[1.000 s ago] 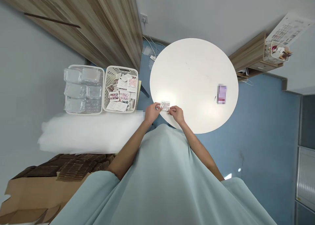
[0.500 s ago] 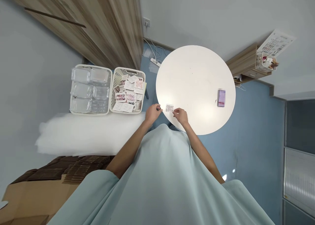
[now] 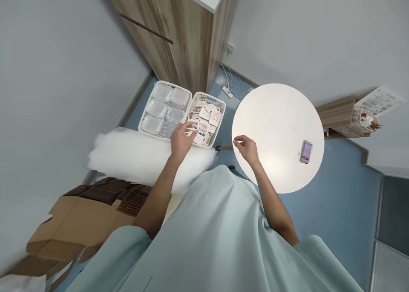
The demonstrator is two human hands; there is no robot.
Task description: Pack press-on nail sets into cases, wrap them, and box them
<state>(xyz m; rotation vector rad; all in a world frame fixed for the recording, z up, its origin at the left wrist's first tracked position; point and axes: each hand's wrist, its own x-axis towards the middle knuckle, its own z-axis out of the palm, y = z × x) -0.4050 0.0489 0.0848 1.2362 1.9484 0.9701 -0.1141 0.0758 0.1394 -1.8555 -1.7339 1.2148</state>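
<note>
We see the left hand (image 3: 181,143) stretched over the white basket (image 3: 219,125), its thumb and fingers parted, with a pink-patterned card (image 3: 194,124) lying in the basket right at the fingertips; whether they touch it, we cannot tell. At the left edge of the round white desk (image 3: 275,125), the right hand (image 3: 248,149) has its fingers drawn nearly together, and we cannot make out what, if anything, they grip.

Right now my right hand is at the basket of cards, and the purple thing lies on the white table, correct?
Not quite: the head view shows your left hand at the basket of cards. The purple thing does lie on the white table.
</note>
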